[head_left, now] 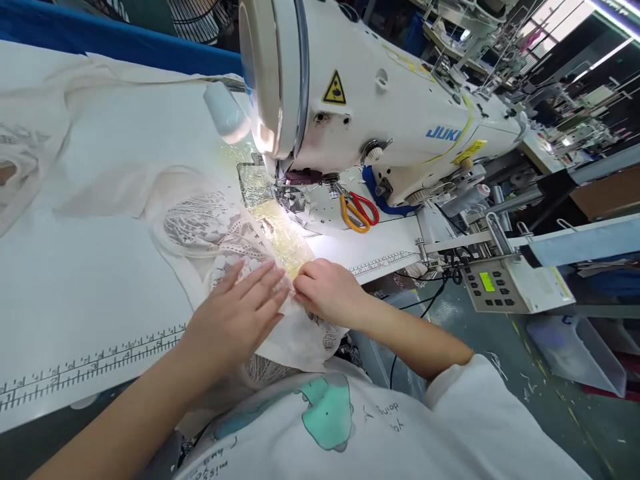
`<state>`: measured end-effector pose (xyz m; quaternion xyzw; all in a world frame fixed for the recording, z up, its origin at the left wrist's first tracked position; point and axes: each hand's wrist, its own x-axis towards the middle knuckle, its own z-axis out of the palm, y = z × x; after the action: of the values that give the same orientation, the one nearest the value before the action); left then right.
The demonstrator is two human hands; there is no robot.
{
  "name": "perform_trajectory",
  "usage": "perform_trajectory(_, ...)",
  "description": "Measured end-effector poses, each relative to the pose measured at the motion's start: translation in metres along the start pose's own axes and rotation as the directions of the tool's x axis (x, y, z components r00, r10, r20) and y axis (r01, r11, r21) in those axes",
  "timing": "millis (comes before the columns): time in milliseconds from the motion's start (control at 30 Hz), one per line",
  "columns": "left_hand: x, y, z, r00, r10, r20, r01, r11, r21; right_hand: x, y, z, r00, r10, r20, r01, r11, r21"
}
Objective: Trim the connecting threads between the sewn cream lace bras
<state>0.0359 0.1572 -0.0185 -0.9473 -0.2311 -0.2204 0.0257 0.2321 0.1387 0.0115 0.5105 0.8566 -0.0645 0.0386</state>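
A pale lace garment (200, 220) lies on the white sewing table and hangs over its front edge toward my lap. My left hand (245, 307) rests flat on the lace with its fingers stretched out. Close beside it, my right hand (325, 290) is closed, pinching the garment's edge between thumb and fingers. Just beyond both hands is the lit needle area of a white sewing machine (320, 133). A yellowish, shiny patch (283, 237) covers the machine bed between the needle and my hands.
Scissors with red and orange handles (357, 210) lie under the machine arm. A pale cone-shaped object (226, 112) is left of the machine head. More pale fabric (30, 143) lies at the far left. A control box (515, 287) hangs at the right, above a clear bin (575, 353).
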Motion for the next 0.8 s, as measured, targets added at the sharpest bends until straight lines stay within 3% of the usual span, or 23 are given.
perform_trajectory(167,-0.006,-0.009,0.011,0.992,-0.059,0.108,0.052,0.997,0.063,0.004,0.004,0.011,0.999,0.048,-0.003,-0.048,0.999,0.013)
perform_trajectory(233,-0.007,-0.006,0.01,0.99,-0.088,0.109,0.078,0.993,0.091,0.009,0.018,0.007,0.987,0.146,-0.066,-0.144,0.989,0.035)
perform_trajectory(333,-0.007,-0.002,0.006,0.985,-0.126,0.118,0.111,0.986,0.128,0.015,0.049,-0.004,0.893,0.403,-0.203,-0.399,0.915,0.063)
perform_trajectory(367,-0.007,-0.001,0.006,0.983,-0.132,0.125,0.115,0.985,0.132,0.016,0.059,-0.008,0.859,0.455,-0.235,-0.451,0.889,0.075)
perform_trajectory(433,-0.007,0.0,0.006,0.98,-0.143,0.141,0.125,0.984,0.126,0.015,0.071,-0.013,0.834,0.488,-0.258,-0.477,0.872,0.109)
perform_trajectory(533,-0.009,0.002,0.006,0.976,-0.167,0.143,0.152,0.982,0.11,0.009,0.071,-0.016,0.867,0.445,-0.226,-0.41,0.893,0.186)
perform_trajectory(667,-0.009,0.009,0.0,0.977,-0.168,0.129,0.153,0.981,0.119,0.01,0.052,-0.021,0.918,0.362,-0.164,-0.295,0.897,0.329)
perform_trajectory(733,-0.005,0.01,-0.005,0.985,-0.129,0.115,0.12,0.989,0.083,0.019,0.035,-0.032,0.927,0.342,-0.153,-0.221,0.829,0.514)
perform_trajectory(800,0.003,0.005,-0.008,0.989,-0.095,0.115,0.094,0.995,0.015,0.031,0.011,-0.047,0.941,0.291,-0.173,-0.084,0.696,0.714)
